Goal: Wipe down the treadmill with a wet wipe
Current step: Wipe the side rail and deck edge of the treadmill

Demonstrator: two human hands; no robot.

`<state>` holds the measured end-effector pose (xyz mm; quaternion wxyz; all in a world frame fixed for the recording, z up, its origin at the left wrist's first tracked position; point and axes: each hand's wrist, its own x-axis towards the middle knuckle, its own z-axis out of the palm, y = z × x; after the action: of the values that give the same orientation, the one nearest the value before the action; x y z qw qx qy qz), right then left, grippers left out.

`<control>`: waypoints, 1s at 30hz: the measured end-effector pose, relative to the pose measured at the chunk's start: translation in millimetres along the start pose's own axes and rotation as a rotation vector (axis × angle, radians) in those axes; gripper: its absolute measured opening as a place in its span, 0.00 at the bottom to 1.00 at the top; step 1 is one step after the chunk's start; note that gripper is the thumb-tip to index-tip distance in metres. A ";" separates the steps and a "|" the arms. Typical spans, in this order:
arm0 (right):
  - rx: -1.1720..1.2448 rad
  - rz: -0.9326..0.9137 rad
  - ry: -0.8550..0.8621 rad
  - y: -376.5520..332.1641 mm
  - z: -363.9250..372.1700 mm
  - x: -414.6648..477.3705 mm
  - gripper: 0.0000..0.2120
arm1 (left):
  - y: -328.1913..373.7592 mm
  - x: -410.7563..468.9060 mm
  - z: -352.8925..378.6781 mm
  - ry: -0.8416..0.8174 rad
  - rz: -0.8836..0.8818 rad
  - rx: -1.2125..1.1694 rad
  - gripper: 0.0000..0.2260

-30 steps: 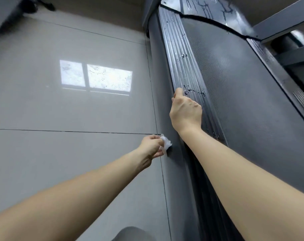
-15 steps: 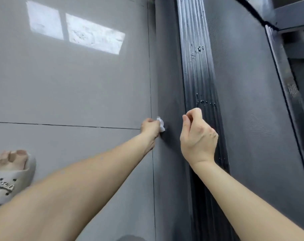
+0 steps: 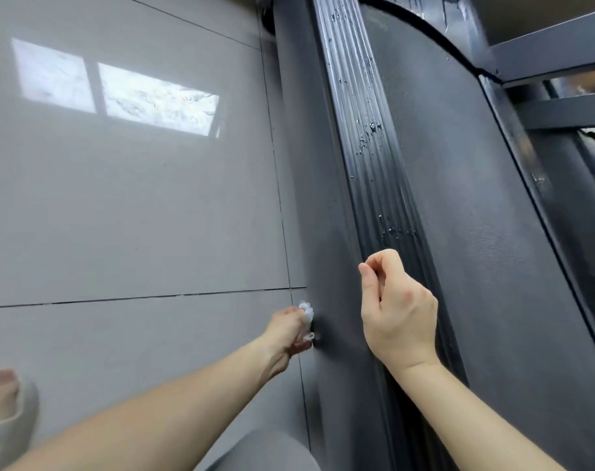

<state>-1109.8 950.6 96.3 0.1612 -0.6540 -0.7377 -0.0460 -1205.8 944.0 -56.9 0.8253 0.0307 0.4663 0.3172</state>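
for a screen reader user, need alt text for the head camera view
A person's left hand presses a crumpled white wet wipe against the dark grey treadmill's side panel. The right hand hovers empty, fingers curled, over the ribbed black side rail, beaded with droplets.

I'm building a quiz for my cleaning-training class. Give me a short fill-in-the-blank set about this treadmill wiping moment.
1. The crumpled white wet wipe is gripped by the ____ hand.
2. That wipe is pressed against the dark grey treadmill's outer side panel, next to the glossy grey tiled ____.
3. The right hand has curled fingers and holds ____.
4. Water droplets sit on the treadmill's black ____ side rail.

Missing words: left; floor; nothing; ribbed
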 end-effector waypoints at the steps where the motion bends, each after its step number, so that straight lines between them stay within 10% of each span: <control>1: -0.022 0.007 -0.023 -2.0 0.0 0.7 0.07 | -4.0 -4.1 -1.8 0.007 -0.015 0.025 0.14; 10: -0.062 0.120 -0.089 -28.6 -1.5 54.5 0.15 | 163.5 25.1 34.2 0.229 0.637 0.079 0.06; 19: -0.108 0.026 0.025 -24.2 18.3 52.2 0.14 | 0.3 -20.8 17.8 0.165 0.294 0.082 0.12; 26: -0.131 0.032 0.033 -23.5 20.8 53.2 0.13 | 165.1 -9.1 66.3 0.080 0.852 0.160 0.09; 30: -0.134 0.018 0.048 -23.7 18.8 51.6 0.12 | 143.5 -20.3 71.9 0.062 0.918 0.197 0.08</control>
<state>-1141.2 1001.6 97.4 0.1351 -0.6688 -0.7228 -0.1095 -1227.5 1064.7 48.5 0.5786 0.3025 0.4567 0.6043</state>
